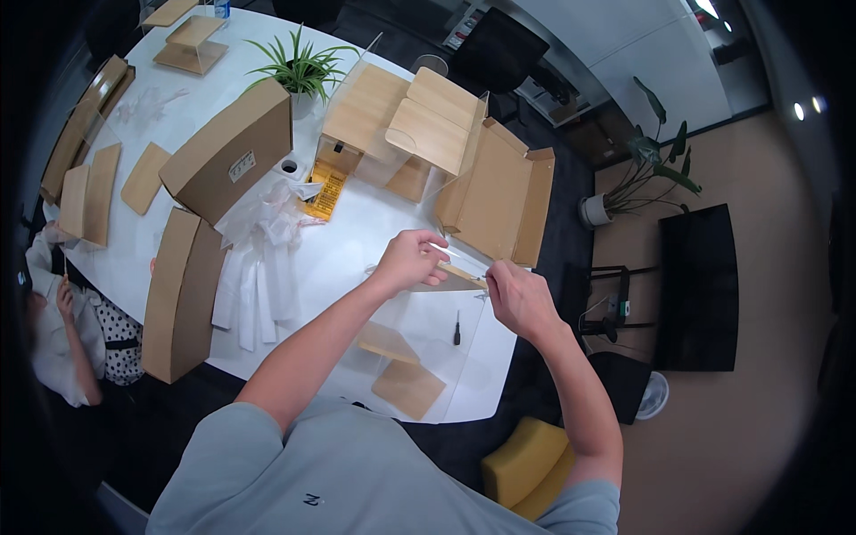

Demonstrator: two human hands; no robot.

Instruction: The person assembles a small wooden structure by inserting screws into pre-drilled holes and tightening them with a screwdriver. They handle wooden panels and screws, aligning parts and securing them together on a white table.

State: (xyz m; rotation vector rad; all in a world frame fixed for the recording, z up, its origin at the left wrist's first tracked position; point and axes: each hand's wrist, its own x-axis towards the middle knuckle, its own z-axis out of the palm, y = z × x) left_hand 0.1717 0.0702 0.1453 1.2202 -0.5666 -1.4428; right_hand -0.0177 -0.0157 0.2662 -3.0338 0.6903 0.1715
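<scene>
Dark flooring surrounds the white table (pixel 486 357), and in the head view, your only one, an open brown cardboard box (pixel 495 192) at its far right edge serves as the landmark for every place below. A cluster of light-wood shelves with clear panels (pixel 432 120) stands at the left of the box, touching or nearly touching it as you see it.

Your two hands meet just on your side of the box. Between them is a narrow, light-wood-coloured strip or panel edge (pixel 464 275), its long axis slanting from your left hand (pixel 412 261) down and rightward to your right hand (pixel 524 299). It lies right of your left fingers and left of your right fingertips, and the right ones look closer to it. Your right thumb and fingers are pressed together at its right end, pinching something small that you cannot make out here. Your left fingers are curled and partly apart; whether they grip the strip, you cannot tell.

Farther toward you from the box, a slim dark-handled screwdriver (pixel 457 328) lies flat, its shaft pointing roughly toward the box and its handle toward you. Your right hand is the nearer one to it.
</scene>
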